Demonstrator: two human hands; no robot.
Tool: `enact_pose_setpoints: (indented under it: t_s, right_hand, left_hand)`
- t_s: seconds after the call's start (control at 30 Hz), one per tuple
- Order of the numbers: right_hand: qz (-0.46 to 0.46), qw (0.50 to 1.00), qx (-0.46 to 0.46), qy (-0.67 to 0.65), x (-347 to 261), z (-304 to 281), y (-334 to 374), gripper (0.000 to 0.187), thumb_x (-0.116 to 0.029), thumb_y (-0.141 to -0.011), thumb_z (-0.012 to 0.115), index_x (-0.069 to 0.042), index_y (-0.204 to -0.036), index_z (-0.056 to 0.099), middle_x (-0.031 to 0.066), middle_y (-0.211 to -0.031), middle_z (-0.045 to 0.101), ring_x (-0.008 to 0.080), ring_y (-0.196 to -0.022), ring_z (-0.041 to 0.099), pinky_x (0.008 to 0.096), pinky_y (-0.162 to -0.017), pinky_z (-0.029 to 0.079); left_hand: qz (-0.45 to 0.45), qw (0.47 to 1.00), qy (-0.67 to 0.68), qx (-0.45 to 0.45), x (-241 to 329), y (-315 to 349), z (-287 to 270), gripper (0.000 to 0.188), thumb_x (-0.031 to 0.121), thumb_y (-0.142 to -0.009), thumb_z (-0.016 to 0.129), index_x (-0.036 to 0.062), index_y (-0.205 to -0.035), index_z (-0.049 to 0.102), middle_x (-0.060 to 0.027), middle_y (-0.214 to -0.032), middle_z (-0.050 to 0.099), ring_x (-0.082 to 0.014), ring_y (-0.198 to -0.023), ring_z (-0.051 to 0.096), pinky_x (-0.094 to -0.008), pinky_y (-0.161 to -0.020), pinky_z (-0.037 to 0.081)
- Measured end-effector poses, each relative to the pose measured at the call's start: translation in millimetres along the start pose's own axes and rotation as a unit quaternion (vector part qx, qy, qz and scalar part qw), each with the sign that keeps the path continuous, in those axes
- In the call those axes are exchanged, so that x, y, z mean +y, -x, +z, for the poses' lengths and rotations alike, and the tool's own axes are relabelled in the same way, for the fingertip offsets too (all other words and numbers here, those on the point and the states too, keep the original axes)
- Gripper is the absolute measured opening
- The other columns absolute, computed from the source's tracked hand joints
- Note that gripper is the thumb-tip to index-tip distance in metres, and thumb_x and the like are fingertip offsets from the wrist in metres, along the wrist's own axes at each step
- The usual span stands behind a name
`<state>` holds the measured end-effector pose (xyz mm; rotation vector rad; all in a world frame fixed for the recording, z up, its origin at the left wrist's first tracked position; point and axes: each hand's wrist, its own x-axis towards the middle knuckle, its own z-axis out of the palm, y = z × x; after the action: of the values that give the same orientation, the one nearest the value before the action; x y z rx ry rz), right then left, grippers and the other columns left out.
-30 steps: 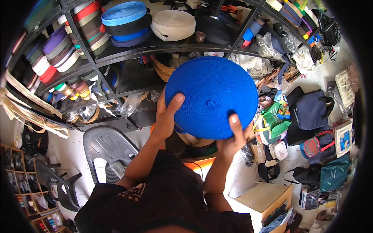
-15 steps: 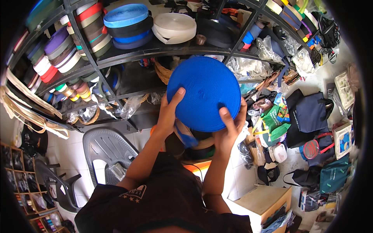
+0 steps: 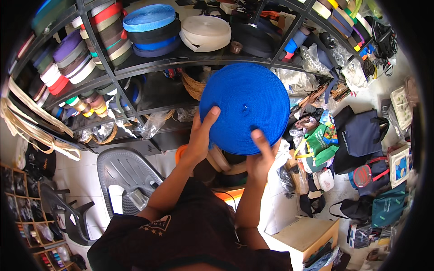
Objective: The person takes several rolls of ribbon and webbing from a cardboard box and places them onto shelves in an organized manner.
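Note:
A large flat roll of blue webbing (image 3: 246, 106) is held up between my two hands, its wound round face turned toward me. My left hand (image 3: 203, 135) grips the roll's left edge, the thumb lying on the face and the fingers hidden behind. At the lower right edge my right hand (image 3: 264, 156) holds it, thumb pressed over the face and the other fingers mostly out of sight. Below the roll, an orange-rimmed container (image 3: 181, 152) with more webbing rolls shows partly.
Black shelving (image 3: 181, 58) spans the far side, stacked with blue rolls (image 3: 149, 17), a white roll (image 3: 205, 32) and a purple roll (image 3: 68, 45). A grey plastic chair (image 3: 129, 176) stands at left. Bags (image 3: 361, 131) lie on the right floor; a wooden cabinet (image 3: 303, 232) is near right.
The blue roll has shifted slightly right in my hands and looks a bit larger. My right hand sits lower on its edge. A loose blue strip below the roll no longer shows.

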<state>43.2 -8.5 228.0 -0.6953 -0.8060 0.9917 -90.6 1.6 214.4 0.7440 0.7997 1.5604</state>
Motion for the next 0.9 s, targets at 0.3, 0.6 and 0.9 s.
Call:
enact_pose_setpoints:
  t_s: [0.3,0.6,0.9]
  right_hand:
    - [-0.038,0.987,0.129,-0.091,28.7,26.0,2.1,0.056,-0.027,-0.085,0.065,0.0,-0.13,0.045,0.0177,-0.121,0.053,0.0294,-0.109,0.056,0.0433,-0.094,0.047]
    - [-0.045,0.99,0.1,-0.088,61.7,73.2,-76.1,0.056,-0.025,-0.089,0.063,-0.009,-0.133,0.033,0.0149,-0.125,0.049,0.0278,-0.112,0.052,0.0438,-0.095,0.046]
    - [-0.057,0.988,0.034,-0.142,70.8,107.8,-106.3,0.049,-0.021,-0.089,0.062,-0.008,-0.129,0.037,0.015,-0.127,0.048,0.0281,-0.114,0.052,0.0416,-0.095,0.046]
  left_hand:
    - [0.155,0.981,-0.108,0.054,-2.8,-10.8,10.1,0.055,0.041,-0.097,0.052,0.0011,-0.127,0.029,-0.0188,-0.124,0.046,-0.0216,-0.113,0.048,-0.0337,-0.098,0.038]
    - [0.298,0.925,-0.232,0.045,-4.5,-68.4,3.4,0.072,0.036,-0.092,0.062,-0.0021,-0.14,0.024,-0.0202,-0.132,0.032,-0.0291,-0.127,0.033,-0.0409,-0.104,0.031]
    - [0.338,0.921,-0.184,0.05,33.3,-95.1,-4.9,0.069,0.027,-0.088,0.068,0.0036,-0.142,0.032,-0.0176,-0.131,0.037,-0.0266,-0.114,0.05,-0.0328,-0.085,0.054]
